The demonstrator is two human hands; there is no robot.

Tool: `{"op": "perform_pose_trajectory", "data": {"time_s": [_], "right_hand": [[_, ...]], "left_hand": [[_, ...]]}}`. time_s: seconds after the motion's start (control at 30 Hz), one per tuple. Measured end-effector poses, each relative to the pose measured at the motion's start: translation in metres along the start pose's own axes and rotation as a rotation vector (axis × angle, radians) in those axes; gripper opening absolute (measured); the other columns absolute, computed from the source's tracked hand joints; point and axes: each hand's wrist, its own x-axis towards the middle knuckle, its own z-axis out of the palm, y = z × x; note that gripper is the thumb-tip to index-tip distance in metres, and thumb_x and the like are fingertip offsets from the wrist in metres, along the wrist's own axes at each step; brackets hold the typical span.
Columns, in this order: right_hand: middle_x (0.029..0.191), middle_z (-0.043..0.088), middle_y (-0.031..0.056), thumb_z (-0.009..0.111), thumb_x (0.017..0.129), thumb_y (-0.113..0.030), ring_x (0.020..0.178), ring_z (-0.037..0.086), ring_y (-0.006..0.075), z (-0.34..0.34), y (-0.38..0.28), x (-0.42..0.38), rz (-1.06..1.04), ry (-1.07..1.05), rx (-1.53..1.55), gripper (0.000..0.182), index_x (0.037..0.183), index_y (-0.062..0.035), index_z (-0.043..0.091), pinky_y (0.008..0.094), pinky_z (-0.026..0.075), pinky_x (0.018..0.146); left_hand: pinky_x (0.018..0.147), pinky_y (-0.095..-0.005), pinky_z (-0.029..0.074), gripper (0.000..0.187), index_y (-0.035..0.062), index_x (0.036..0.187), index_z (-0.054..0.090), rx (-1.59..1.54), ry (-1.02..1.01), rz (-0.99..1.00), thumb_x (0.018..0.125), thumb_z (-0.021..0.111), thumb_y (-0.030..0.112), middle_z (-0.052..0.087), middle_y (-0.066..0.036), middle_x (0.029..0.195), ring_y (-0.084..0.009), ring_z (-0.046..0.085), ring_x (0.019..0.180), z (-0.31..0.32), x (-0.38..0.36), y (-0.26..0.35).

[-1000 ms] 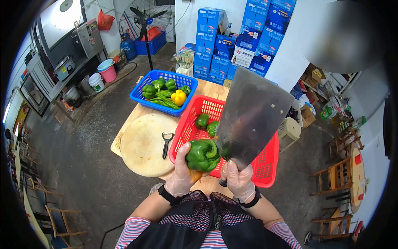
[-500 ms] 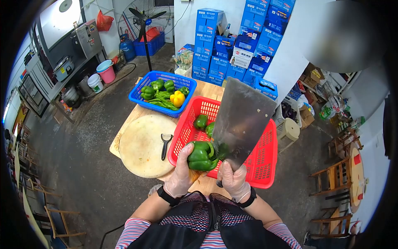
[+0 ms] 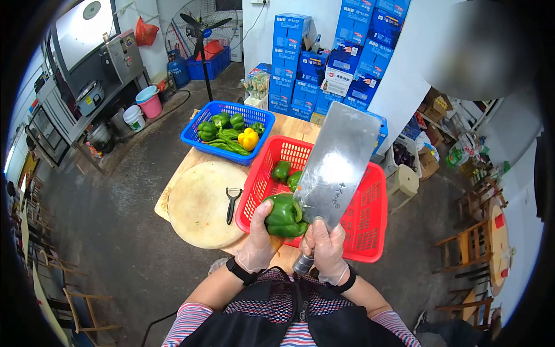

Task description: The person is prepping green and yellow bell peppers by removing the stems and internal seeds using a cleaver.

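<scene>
In my gloved left hand (image 3: 258, 238) is a green bell pepper (image 3: 283, 216), held over the near left part of the red basket (image 3: 378, 228). My gloved right hand (image 3: 324, 247) grips the handle of a large cleaver (image 3: 341, 156), its broad blade pointing up and away. The blade's lower left edge is against or very close to the pepper's right side; contact is hard to tell. More green peppers (image 3: 281, 171) lie in the red basket, partly hidden by the blade. A black-handled peeler (image 3: 232, 205) rests on the round cutting board (image 3: 199, 202) to the left.
Behind the board, a blue basket (image 3: 186, 136) holds green peppers, long green chilies and a yellow pepper (image 3: 248, 139). Blue cartons (image 3: 287, 63) are stacked beyond the table. A standing fan (image 3: 203, 52) is at the back left, a plastic stool (image 3: 403, 186) at right.
My right hand has turned the cleaver, so its blade face now reflects bright light and shows engraved marks. The pepper has rotated slightly in my left hand.
</scene>
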Motion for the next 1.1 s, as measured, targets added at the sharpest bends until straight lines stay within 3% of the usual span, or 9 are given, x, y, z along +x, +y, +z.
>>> {"op": "perform_pose_trajectory", "data": {"time_s": [0.13, 0.17, 0.2, 0.27, 0.33, 0.43, 0.77, 0.93, 1.1], "right_hand": [[0.059, 0.046, 0.0008, 0.045, 0.097, -0.02, 0.044, 0.044, 0.0082, 0.005, -0.018, 0.006, -0.046, 0.005, -0.072, 0.024, 0.08, -0.004, 0.048, 0.0249, 0.04, 0.043], [0.064, 0.051, 0.0011, 0.054, 0.093, -0.011, 0.052, 0.048, 0.0073, 0.008, -0.03, 0.004, -0.013, 0.04, -0.086, 0.011, 0.095, -0.0017, 0.051, 0.0235, 0.043, 0.048], [0.064, 0.051, 0.0011, 0.054, 0.093, -0.011, 0.052, 0.048, 0.0073, 0.008, -0.03, 0.007, -0.013, 0.047, -0.084, 0.011, 0.095, -0.0017, 0.051, 0.0235, 0.043, 0.048], [0.074, 0.055, 0.0019, 0.063, 0.085, -0.001, 0.061, 0.052, 0.0065, 0.006, -0.026, 0.012, -0.176, 0.076, -0.314, 0.028, 0.109, -0.0005, 0.049, 0.0219, 0.045, 0.055], [0.083, 0.058, 0.0027, 0.067, 0.078, 0.006, 0.069, 0.055, 0.0063, 0.009, -0.026, 0.016, -0.183, 0.115, -0.312, 0.036, 0.109, -0.0009, 0.048, 0.0209, 0.046, 0.061], [0.078, 0.061, 0.0018, 0.068, 0.08, 0.001, 0.056, 0.052, 0.0021, 0.012, -0.017, 0.02, -0.29, 0.159, -0.3, 0.03, 0.105, -0.0022, 0.052, 0.0194, 0.042, 0.047], [0.083, 0.059, 0.002, 0.063, 0.084, 0.001, 0.065, 0.054, 0.0041, 0.009, -0.028, 0.024, -0.141, 0.203, -0.207, 0.025, 0.105, -0.0032, 0.05, 0.0203, 0.045, 0.054], [0.085, 0.056, 0.0028, 0.063, 0.083, -0.002, 0.057, 0.051, 0.0056, -0.001, -0.027, 0.027, -0.069, 0.182, -0.142, 0.032, 0.11, -0.0027, 0.046, 0.0194, 0.044, 0.048], [0.085, 0.055, 0.0028, 0.062, 0.083, -0.001, 0.057, 0.05, 0.0055, -0.015, -0.037, 0.04, -0.052, 0.157, -0.212, 0.029, 0.108, -0.0022, 0.047, 0.0197, 0.044, 0.048]], "left_hand": [[0.07, -0.0336, 0.05, 0.068, 0.006, 0.12, 0.051, -0.051, -0.123, -0.102, 0.08, 0.047, 0.062, 0.06, -0.01, 0.103, -0.0216, 0.06, 0.089, -0.012, 0.002, 0.005], [0.079, -0.0361, 0.05, 0.069, 0.0057, 0.12, 0.051, -0.049, -0.11, -0.093, 0.08, 0.047, 0.062, 0.059, -0.011, 0.106, -0.0231, 0.06, 0.094, -0.011, 0.001, 0.005], [0.079, -0.0361, 0.05, 0.069, 0.0057, 0.12, 0.051, -0.046, -0.111, -0.1, 0.08, 0.047, 0.062, 0.059, -0.011, 0.106, -0.0231, 0.06, 0.094, -0.012, 0.0, 0.003], [0.09, -0.0404, 0.047, 0.071, 0.0055, 0.122, 0.049, 0.018, -0.113, -0.047, 0.08, 0.046, 0.062, 0.058, -0.012, 0.11, -0.0246, 0.058, 0.102, -0.019, -0.001, 0.0], [0.09, -0.0397, 0.047, 0.071, 0.0063, 0.124, 0.047, 0.043, -0.129, -0.006, 0.078, 0.05, 0.06, 0.057, -0.011, 0.112, -0.0242, 0.058, 0.103, -0.009, -0.006, 0.004], [0.091, -0.0383, 0.046, 0.071, 0.0061, 0.124, 0.045, 0.082, -0.145, 0.07, 0.073, 0.06, 0.054, 0.057, -0.011, 0.112, -0.0232, 0.057, 0.104, -0.008, -0.009, 0.004], [0.089, -0.039, 0.048, 0.07, 0.0063, 0.123, 0.043, 0.043, -0.109, 0.093, 0.072, 0.062, 0.05, 0.056, -0.011, 0.11, -0.0231, 0.057, 0.104, -0.01, -0.007, 0.0], [0.087, -0.0356, 0.049, 0.067, 0.0042, 0.122, 0.039, 0.229, -0.197, 0.317, 0.071, 0.066, 0.038, 0.053, -0.011, 0.11, -0.02, 0.056, 0.101, -0.021, -0.002, -0.008], [0.088, -0.0322, 0.047, 0.062, 0.0031, 0.121, 0.039, 0.223, -0.252, 0.134, 0.074, 0.062, 0.037, 0.053, -0.01, 0.11, -0.0188, 0.057, 0.1, -0.025, -0.003, -0.001]]}}
